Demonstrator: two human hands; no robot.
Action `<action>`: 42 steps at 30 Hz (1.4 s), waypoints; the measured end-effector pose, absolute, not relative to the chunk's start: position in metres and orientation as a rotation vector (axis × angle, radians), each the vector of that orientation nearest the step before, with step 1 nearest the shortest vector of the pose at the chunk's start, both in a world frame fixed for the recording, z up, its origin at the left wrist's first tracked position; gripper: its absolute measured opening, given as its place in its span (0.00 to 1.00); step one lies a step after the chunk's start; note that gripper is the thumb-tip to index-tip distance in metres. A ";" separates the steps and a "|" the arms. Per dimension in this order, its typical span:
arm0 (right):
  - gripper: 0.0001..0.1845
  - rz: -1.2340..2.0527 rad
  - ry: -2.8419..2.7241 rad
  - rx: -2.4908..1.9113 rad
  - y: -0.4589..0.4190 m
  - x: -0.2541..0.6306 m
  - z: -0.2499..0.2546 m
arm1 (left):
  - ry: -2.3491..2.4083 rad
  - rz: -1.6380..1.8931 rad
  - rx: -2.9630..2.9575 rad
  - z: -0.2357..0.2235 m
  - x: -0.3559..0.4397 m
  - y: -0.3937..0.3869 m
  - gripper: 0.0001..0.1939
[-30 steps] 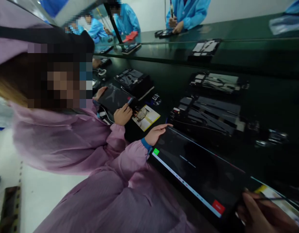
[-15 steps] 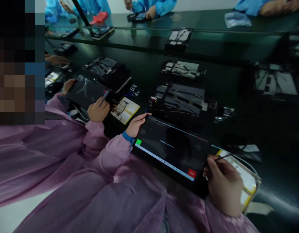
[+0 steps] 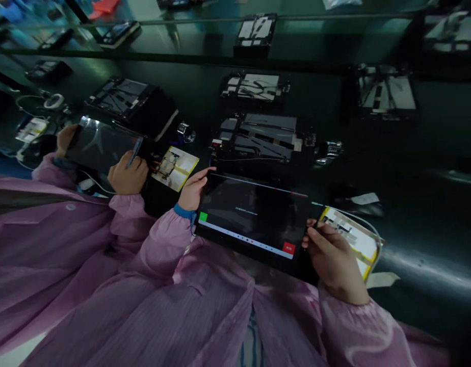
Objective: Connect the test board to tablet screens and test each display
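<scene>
A black tablet (image 3: 254,216) with a dark lit screen, a green square at its lower left and a red one at its lower right, lies tilted in front of me. My left hand (image 3: 193,189) grips its upper left corner, thumb on top. My right hand (image 3: 333,257) is curled closed around its right edge; I cannot make out a stylus in it. A yellow-edged card (image 3: 356,239) lies just right of that hand.
A co-worker in a purple coat sits at my left, one hand (image 3: 128,176) holding a pen over another tablet (image 3: 100,145). A yellow card (image 3: 175,168) lies between us. Open tablet assemblies on black fixtures (image 3: 264,140) fill the dark green bench (image 3: 422,204) beyond.
The view has swung right and down, so the tablet now sits in the middle. My right hand has closed in on the tablet's right edge. My left hand keeps its hold.
</scene>
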State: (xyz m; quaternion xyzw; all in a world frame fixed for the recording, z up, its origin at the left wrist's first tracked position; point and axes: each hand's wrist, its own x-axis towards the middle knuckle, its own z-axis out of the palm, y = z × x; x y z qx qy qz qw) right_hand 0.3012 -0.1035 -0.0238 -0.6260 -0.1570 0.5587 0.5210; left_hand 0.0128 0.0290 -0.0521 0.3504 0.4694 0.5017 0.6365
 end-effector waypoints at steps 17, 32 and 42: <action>0.30 1.411 -0.736 -1.607 -0.095 0.346 -0.003 | 1.188 1.238 0.852 -0.044 0.016 0.028 0.19; 0.17 0.276 -1.608 -1.983 -0.133 0.396 -0.024 | 1.140 1.182 0.887 -0.052 0.012 0.031 0.19; 0.15 0.127 -2.053 -1.555 -0.151 0.319 0.001 | 1.074 1.123 0.894 -0.059 0.009 0.032 0.19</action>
